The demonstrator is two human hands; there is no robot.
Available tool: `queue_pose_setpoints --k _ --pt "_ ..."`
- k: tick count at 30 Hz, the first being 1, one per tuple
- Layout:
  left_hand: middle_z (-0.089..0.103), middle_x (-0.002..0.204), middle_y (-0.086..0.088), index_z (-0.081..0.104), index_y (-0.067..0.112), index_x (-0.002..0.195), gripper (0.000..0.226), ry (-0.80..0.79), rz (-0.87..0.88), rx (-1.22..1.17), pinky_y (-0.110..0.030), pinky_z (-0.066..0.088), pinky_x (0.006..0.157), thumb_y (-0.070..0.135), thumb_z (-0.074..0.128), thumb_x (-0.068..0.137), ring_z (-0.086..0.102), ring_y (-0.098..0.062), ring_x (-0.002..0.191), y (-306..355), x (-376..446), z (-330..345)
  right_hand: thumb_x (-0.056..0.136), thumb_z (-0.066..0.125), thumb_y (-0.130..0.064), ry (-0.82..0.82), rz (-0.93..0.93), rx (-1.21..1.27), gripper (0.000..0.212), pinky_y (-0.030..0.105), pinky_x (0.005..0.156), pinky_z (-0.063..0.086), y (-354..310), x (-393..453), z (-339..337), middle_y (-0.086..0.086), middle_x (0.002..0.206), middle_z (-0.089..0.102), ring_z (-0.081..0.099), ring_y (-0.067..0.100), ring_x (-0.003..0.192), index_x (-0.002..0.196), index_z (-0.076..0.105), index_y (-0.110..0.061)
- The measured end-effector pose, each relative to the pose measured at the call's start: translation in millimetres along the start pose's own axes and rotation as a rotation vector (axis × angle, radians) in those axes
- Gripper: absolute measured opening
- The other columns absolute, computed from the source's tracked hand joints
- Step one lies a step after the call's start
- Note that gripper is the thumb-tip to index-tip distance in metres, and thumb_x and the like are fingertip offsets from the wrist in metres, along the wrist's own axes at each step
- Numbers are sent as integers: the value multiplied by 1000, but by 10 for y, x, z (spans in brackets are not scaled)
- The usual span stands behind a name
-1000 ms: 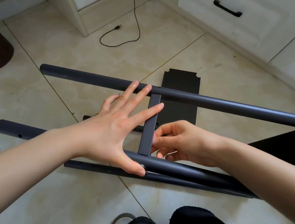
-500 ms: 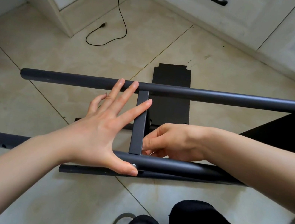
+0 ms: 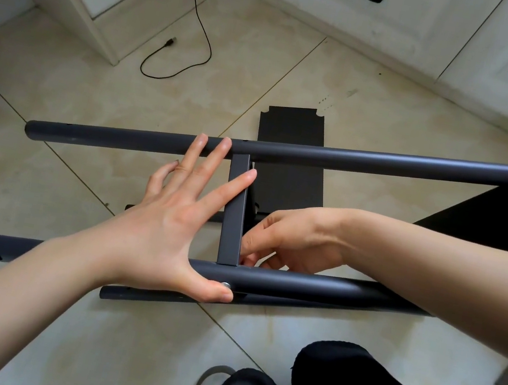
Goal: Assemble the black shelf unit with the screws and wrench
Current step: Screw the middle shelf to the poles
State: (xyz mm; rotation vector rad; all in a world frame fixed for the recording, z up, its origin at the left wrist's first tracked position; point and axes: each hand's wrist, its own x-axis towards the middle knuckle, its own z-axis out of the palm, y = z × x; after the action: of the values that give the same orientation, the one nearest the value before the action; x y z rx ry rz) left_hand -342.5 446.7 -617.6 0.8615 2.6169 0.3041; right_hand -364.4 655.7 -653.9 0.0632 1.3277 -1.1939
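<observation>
Black shelf unit [image 3: 353, 162] lies on floor [image 3: 60, 90], right end cut off by frame edge. Left hand [image 3: 168, 228] spread flat across frame, fingers apart, thumb by screw [image 3: 225, 285] on near tube [image 3: 297, 285]. Right hand [image 3: 291, 239] reaches behind crossbar [image 3: 234, 216], fingers curled; pinched object hidden, wrench not discernible. Black panel [image 3: 285, 177] partly hidden behind tubes.
</observation>
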Motion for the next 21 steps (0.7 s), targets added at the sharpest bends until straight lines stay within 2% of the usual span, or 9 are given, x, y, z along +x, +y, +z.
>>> queue_pose_setpoints --k 2,7,11,15,19,21 --pt "-35 162 9 -10 47 157 129 -1 -1 0 -52 -6 120 88 56 54 -38 -18 147 4 -1 -2 96 59 -19 -4 -16 19 30 27 65 52 4 -4 -18 1 75 59 58 12 66 69 70 -16" --pt "-33 162 9 -8 47 157 128 11 5 4 -52 -5 119 87 57 55 -36 -20 148 1 -1 13 97 58 -19 -29 5 13 15 24 64 54 -25 -15 -55 2 80 60 57 12 70 89 68 -11" --pt "-29 164 9 -7 49 157 127 27 16 -5 -51 -5 117 89 58 55 -32 -21 150 -21 0 25 98 56 -17 -48 29 24 20 21 58 53 -36 33 -76 1 70 62 59 10 60 82 66 -11" --pt "-28 165 9 -6 49 157 126 28 17 -3 -50 -6 116 89 58 55 -31 -20 150 -12 -3 22 99 55 -15 -100 -15 60 17 23 62 54 -5 69 -91 3 76 59 58 12 67 87 65 -9" --pt "-29 164 10 -6 49 157 127 8 5 -9 -50 -7 116 87 60 55 -32 -19 150 3 9 -2 98 54 -7 -142 -109 125 25 22 59 54 44 119 -122 5 73 62 59 11 62 77 68 -7" --pt "-30 164 10 -4 47 158 128 -3 -7 -7 -50 -7 117 86 60 54 -33 -19 149 19 20 -18 98 53 -6 -168 -131 131 23 23 61 55 60 132 -138 5 73 64 60 12 66 79 66 -5"
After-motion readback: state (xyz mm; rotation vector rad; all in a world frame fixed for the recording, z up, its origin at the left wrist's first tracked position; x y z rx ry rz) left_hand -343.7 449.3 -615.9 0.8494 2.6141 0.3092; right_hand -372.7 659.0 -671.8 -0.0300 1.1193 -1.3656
